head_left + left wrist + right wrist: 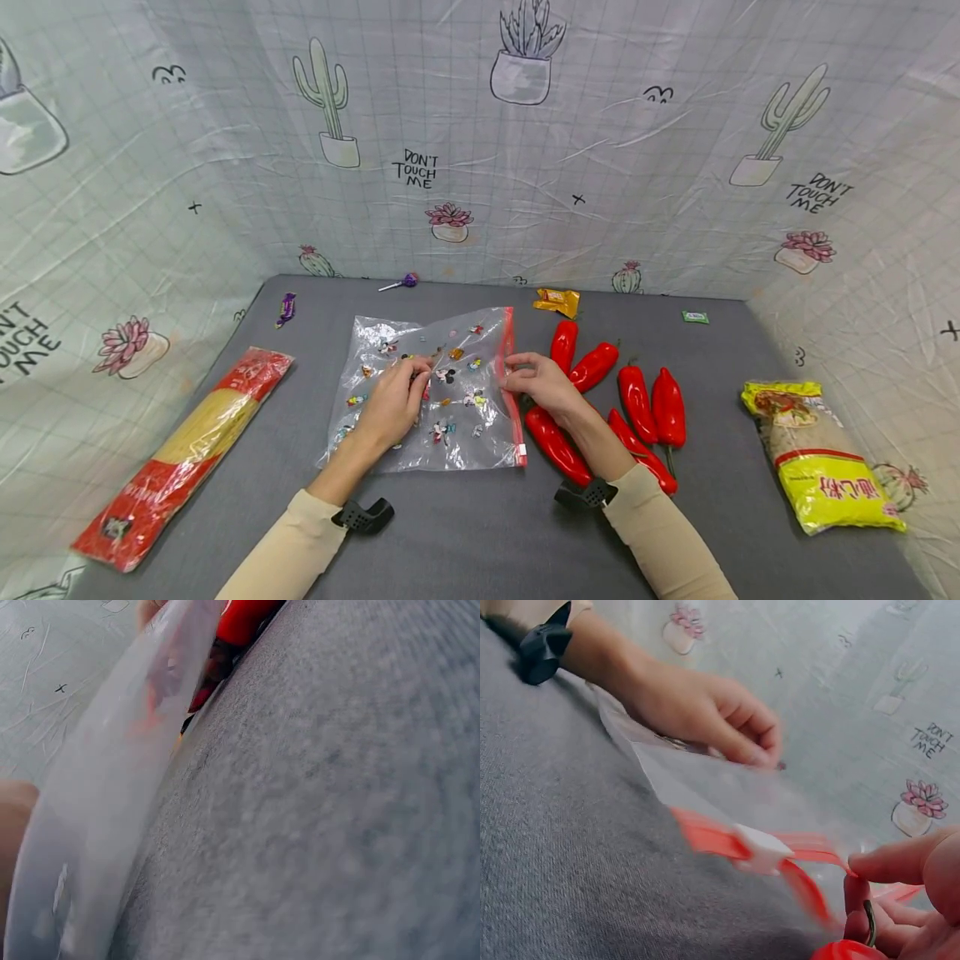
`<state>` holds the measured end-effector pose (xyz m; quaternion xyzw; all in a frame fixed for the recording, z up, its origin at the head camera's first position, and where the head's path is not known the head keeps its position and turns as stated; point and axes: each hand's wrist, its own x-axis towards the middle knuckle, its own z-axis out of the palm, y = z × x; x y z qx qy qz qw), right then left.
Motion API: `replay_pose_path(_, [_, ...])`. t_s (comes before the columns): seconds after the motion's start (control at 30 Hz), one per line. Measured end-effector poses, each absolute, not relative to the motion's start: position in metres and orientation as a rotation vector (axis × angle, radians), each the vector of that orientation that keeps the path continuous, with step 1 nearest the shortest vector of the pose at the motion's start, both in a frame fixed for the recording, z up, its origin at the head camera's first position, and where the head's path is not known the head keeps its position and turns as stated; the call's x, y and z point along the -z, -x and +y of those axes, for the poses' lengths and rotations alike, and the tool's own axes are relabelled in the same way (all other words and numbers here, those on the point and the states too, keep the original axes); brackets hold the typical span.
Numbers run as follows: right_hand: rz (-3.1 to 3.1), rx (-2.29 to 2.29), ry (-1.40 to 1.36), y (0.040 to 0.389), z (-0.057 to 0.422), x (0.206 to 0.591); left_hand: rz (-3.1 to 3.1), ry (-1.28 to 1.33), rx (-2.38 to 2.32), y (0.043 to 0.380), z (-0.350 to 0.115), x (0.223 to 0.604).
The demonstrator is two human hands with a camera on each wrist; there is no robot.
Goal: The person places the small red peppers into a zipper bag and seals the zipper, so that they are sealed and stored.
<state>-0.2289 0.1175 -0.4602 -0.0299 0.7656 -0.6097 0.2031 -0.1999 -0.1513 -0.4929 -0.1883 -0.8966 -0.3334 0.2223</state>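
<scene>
A clear plastic zip bag [465, 437] with cartoon prints lies on the grey table in the head view. Its red zip edge [517, 425] faces right, with a white slider [521, 450] at the near end. My left hand [393, 400] is over the bag's middle, thumb and fingers pinching the film. At the zip edge, my right hand [546, 383] pinches the red strip; the right wrist view shows the bag's mouth parted near the slider [763, 850]. A red pepper [557, 446] lies under my right wrist. Film [112, 765] fills much of the left wrist view.
Several more red peppers [670, 408] lie to the right. A noodle pack [187, 450] is at left, a yellow food bag [825, 467] at far right. Along the back are a lollipop [409, 280], a purple sweet [286, 310], an orange packet [557, 301] and a green packet [695, 317].
</scene>
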Motion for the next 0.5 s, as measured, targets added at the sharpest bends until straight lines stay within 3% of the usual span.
replay_pose_path(0.27, [2.158, 1.740, 0.144, 0.228, 0.124, 0.452, -2.566, 0.499, 0.840, 0.200, -0.154, 0.493])
replay_pose_path(0.5, [2.248, 1.808, 0.391, 0.223, 0.123, 0.443, -2.534, 0.517, 0.856, 0.200, -0.153, 0.494])
